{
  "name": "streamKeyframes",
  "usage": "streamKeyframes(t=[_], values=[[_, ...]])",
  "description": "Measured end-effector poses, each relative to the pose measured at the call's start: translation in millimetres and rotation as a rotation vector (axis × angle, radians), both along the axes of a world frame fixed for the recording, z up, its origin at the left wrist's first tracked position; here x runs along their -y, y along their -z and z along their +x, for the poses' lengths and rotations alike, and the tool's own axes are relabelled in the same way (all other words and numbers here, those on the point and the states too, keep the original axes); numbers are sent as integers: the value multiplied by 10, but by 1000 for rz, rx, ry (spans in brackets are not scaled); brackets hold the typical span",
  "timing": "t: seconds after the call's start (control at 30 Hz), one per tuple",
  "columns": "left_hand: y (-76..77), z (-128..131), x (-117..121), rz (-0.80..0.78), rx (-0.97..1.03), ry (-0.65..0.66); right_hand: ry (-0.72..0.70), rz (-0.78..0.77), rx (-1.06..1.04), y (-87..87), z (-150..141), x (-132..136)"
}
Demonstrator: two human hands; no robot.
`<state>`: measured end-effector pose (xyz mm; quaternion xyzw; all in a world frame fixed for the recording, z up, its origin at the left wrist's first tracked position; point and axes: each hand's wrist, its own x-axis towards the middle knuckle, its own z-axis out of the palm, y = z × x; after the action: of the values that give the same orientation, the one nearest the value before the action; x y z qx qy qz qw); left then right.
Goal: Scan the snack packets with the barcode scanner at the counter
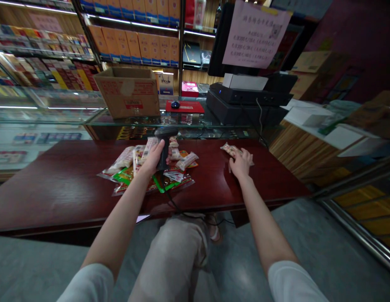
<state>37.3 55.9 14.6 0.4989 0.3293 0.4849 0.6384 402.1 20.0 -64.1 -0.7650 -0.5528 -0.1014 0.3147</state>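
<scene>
My left hand (155, 156) is wrapped round the grip of a black barcode scanner (164, 147), held above a pile of snack packets. Its cable (171, 200) hangs down over the table's front edge. In the pile are green-edged flat bags (165, 184), a white-and-pink packet (149, 147) and a small clear-wrapped packet (187, 160). Apart from the pile, toward the table's right end, my right hand (241, 162) has its fingers curled over a clear-wrapped snack packet (230, 149) lying on the wood. Part of that packet is hidden beneath the fingers.
The dark red table (63, 180) stands before a glass counter (198, 131). On the counter are an open cardboard box (128, 94), a mouse (175, 104) on a red mat (193, 107), and a monitor with a paper sign (254, 35). Stocked shelves (135, 44) line the back.
</scene>
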Motion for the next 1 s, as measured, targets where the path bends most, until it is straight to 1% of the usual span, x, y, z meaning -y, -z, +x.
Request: streamKeyframes(t=[0.03,0.1,0.17,0.2,0.23,0.27,0.33,0.4,0.5,0.53,0.6,0.67,0.73,0.8,0.87,1.0], values=[[19,-10,-7,18,0,-3,-67,29,-56,-15,-106,-36],[55,-17,-21,56,-24,-9,-278,41,-249,-45,-396,-157],[84,-19,-33,67,-66,-21,-509,-56,-524,-60,-741,-323],[95,-21,-36,68,-79,-24,-583,-140,-650,-59,-908,-410],[103,-25,-37,65,-84,-23,-621,-198,-735,-54,-1054,-493],[108,-31,-36,61,-84,-21,-630,-224,-785,-46,-1170,-566],[110,-45,-24,51,-75,-20,-642,-246,-819,-30,-1297,-670],[108,-57,-7,40,-72,-13,-693,-276,-859,-21,-1293,-709],[110,-54,8,30,-75,6,-778,-337,-1025,-14,-1180,-676],[111,-44,11,35,-76,2,-776,-336,-1083,-11,-1146,-656],[107,-10,22,57,-81,-27,-703,-265,-1129,-2,-1101,-619],[84,38,48,78,-99,-52,-576,-151,-1088,8,-1066,-600],[41,94,82,82,-125,-48,-430,-21,-1028,13,-1001,-601],[-5,155,106,81,-148,-1,-316,111,-1015,14,-887,-609],[-30,221,104,83,-154,68,-237,251,-1038,20,-743,-613],[5,355,43,76,-152,193,-109,466,-1135,71,-511,-591]])
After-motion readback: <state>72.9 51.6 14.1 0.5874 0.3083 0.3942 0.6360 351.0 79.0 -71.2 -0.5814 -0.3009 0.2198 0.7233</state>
